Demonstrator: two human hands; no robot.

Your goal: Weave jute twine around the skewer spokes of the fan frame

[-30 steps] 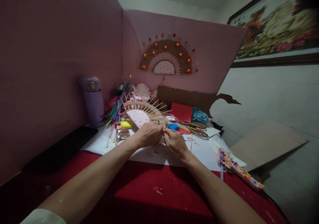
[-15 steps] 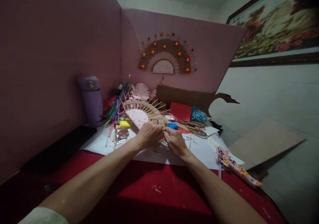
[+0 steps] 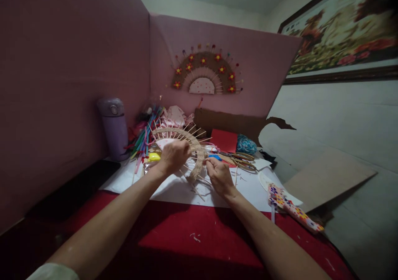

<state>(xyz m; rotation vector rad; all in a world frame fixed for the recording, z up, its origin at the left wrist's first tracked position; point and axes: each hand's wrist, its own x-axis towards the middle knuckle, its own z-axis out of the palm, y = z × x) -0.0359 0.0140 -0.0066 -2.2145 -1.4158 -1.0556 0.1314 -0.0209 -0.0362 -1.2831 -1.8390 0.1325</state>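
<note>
A half-round fan with thin wooden sticks and a woven band of tan twine (image 3: 199, 159) is held above the white paper, tilted. My left hand (image 3: 174, 156) is closed on its inner part, covering much of the pink-dotted half circle (image 3: 164, 142). At the band's right outer edge, my right hand (image 3: 219, 176) is closed in a pinch; what sits between its fingertips is too small to make out. Bare stick ends stick out past the band, at the top and near the bottom.
A purple bottle (image 3: 114, 128) stands left, behind a dark flat object (image 3: 74, 188). Pipe cleaners (image 3: 144, 137), scissors (image 3: 245, 160), blue yarn (image 3: 246, 144) and red card (image 3: 224, 140) lie behind the hands. A flower-patterned glue gun-like object (image 3: 292, 209) lies right. A finished fan (image 3: 203, 66) is pinned up.
My left hand has moved left and slightly up, from the band's lower right to the fan's inner part. The lower band now shows. My right hand stays at about the same place.
</note>
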